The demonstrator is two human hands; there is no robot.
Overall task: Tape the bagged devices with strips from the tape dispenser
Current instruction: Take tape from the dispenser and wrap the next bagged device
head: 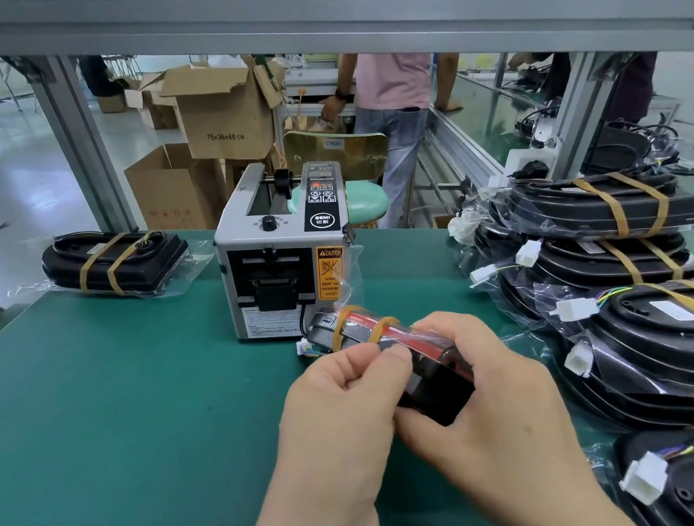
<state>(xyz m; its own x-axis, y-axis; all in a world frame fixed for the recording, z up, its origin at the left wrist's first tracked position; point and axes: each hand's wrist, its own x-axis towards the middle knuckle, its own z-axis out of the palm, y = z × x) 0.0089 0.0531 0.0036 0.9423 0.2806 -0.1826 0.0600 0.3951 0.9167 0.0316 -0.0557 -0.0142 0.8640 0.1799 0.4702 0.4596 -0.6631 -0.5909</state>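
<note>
Left hand point(338, 401), right hand point(491, 380) both gripping one bagged device point(435, 390), long axis toward one tape dispenser point(288, 266) at table's point(112, 404) far edge

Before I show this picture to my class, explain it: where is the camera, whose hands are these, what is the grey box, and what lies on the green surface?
The camera sits on a person's head, looking down at their hands. The left hand and right hand together hold a bagged device, black and red, ringed by two tan tape strips. Behind it on the green mat stands the grey tape dispenser, which feeds out strips. One taped device lies far left; a pile of taped devices sits on the right.
</note>
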